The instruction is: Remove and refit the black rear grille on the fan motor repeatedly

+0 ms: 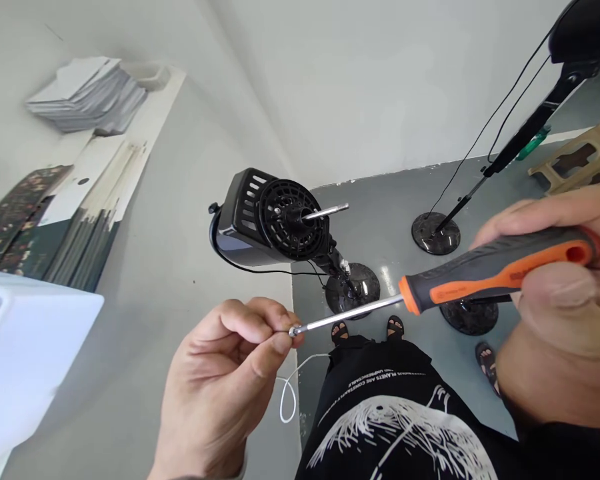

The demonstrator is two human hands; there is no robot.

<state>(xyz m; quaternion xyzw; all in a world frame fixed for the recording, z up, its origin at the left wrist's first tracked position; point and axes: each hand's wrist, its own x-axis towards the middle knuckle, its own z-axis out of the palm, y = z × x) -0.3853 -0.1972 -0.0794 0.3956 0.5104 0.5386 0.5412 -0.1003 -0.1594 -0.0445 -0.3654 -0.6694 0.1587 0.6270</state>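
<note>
pale wall [380, 87] over grey floor [393, 207], with a paper stack [87, 97] and upright folders [87, 213] at left; black fan motor head [243, 240] beyond the hands, its bare metal shaft [327, 212] pointing right, round marbled base [366, 283] on the floor below. left hand [225, 380] has thumb and fingertips pinched together on a small screw-like metal piece [293, 331], exact form too small to tell, held up in front of the wall; right hand [555, 353] wraps the handle of a grey-and-orange screwdriver [480, 270], its tip meeting that piece.
</note>
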